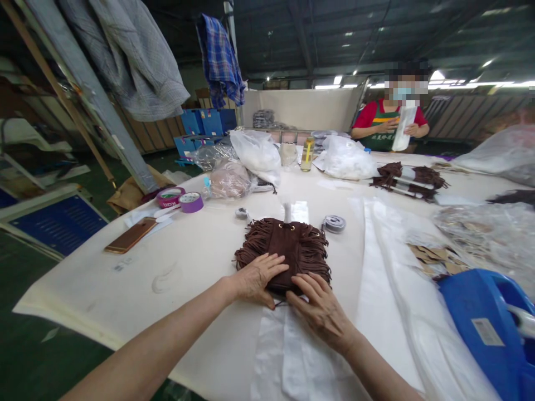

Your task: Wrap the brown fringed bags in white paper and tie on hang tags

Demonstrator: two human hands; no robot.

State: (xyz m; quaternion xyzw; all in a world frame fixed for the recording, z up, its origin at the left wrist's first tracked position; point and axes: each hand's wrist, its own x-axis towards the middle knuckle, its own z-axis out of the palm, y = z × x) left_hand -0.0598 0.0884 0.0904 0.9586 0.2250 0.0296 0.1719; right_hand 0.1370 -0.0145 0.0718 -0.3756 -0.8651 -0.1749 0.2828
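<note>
A dark brown fringed bag (285, 240) lies flat on the white table, with tassels down both sides and metal eyelets near its top edge. My left hand (259, 277) rests on its lower left part, fingers stretched across the front. Over the lower right corner lies my right hand (320, 306), its fingers spread on the bag. Past the top edge is a white strip with a clear plastic piece (300, 211). A coiled grey strap (334, 224) sits to the right of the bag. Beneath my hands, thin white plastic sheets (288, 356) reach toward me.
Purple tape rolls (192, 203) and a phone (131, 235) lie at the left. Plastic-wrapped bundles (256, 157) and a bottle (307, 154) stand farther back. A blue plastic container (480, 328) is at the right, near brown fringed pieces (409, 179). A masked co-worker (382, 125) holds white packaging across the table.
</note>
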